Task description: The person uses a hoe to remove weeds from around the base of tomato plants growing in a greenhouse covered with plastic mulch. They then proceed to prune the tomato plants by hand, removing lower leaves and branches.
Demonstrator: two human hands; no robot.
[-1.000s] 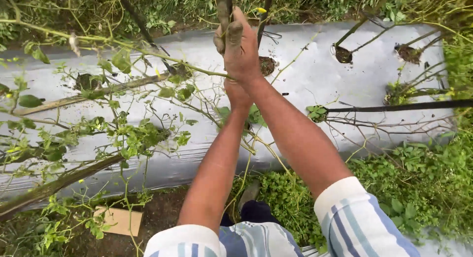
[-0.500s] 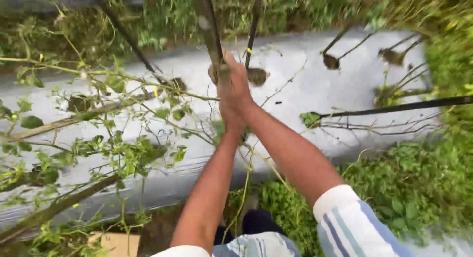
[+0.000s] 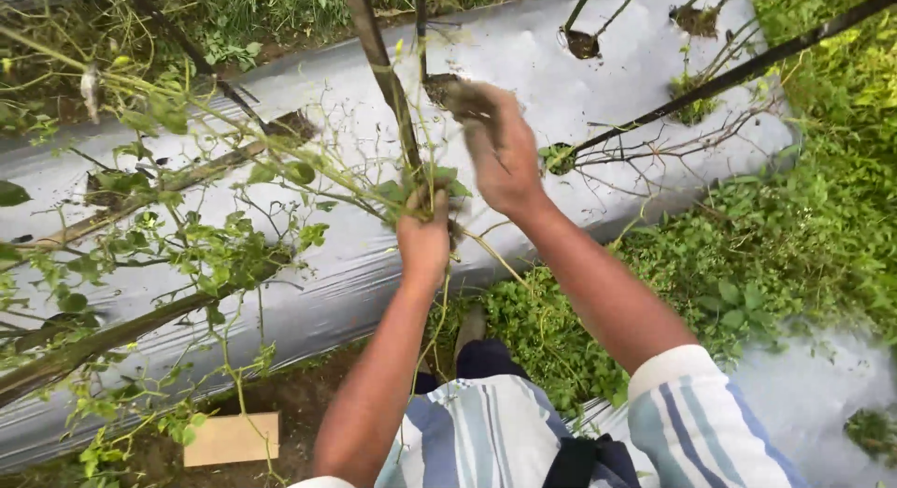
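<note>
A person's left hand [image 3: 425, 234] closes its fingers around a leafy plant stem [image 3: 402, 184] beside a bamboo stake [image 3: 383, 72] over the silver mulch sheet [image 3: 523, 58] — the right hand [image 3: 500, 147], blurred, grip unclear. Seemingly mid-handling of the vine — steadying the stem likely comes next.

Outdoor farm plot: raised bed under silver plastic mulch sheet [image 3: 523, 58] with planting holes, bamboo stakes [image 3: 378, 58], green weeds [image 3: 804, 226].

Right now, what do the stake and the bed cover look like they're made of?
Stake: probably bamboo or wood; brown, dull, straight, with a node-like ring, gripped low by the left hand. Bed cover: likely thin plastic film; silvery, glossy, wrinkled, with planting holes.
</note>
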